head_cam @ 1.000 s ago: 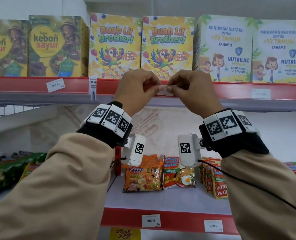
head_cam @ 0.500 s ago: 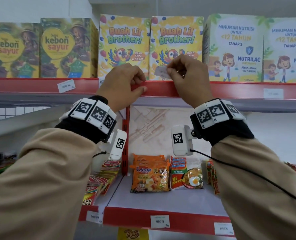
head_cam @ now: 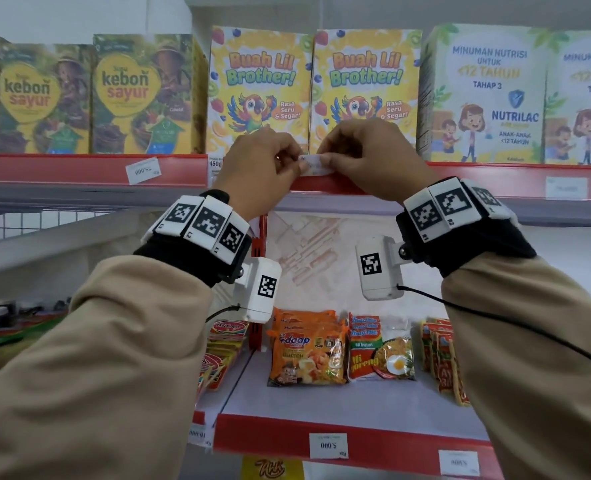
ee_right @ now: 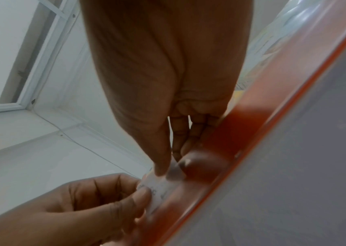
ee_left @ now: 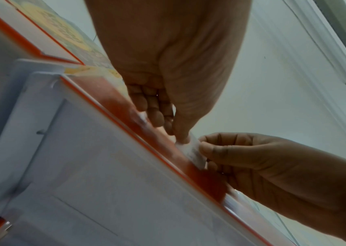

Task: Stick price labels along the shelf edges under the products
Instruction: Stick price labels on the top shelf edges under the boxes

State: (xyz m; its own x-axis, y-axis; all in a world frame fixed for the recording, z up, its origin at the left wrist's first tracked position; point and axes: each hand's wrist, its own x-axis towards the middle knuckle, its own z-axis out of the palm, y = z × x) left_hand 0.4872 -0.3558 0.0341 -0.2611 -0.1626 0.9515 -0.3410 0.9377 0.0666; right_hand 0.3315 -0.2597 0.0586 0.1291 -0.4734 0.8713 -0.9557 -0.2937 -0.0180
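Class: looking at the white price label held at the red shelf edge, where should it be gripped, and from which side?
Pinch the price label at its two short ends, left hand from the left, right hand from the right. It is a thin, limp strip lying along the shelf edge, leaving its middle free for pressing.

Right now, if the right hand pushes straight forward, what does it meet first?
Probably the red shelf edge under the Buah Lil Brother boxes; the right hand pinches the price label just before it. Depth unclear.

A small white price label (head_cam: 316,167) lies flat against the red shelf edge (head_cam: 325,185).
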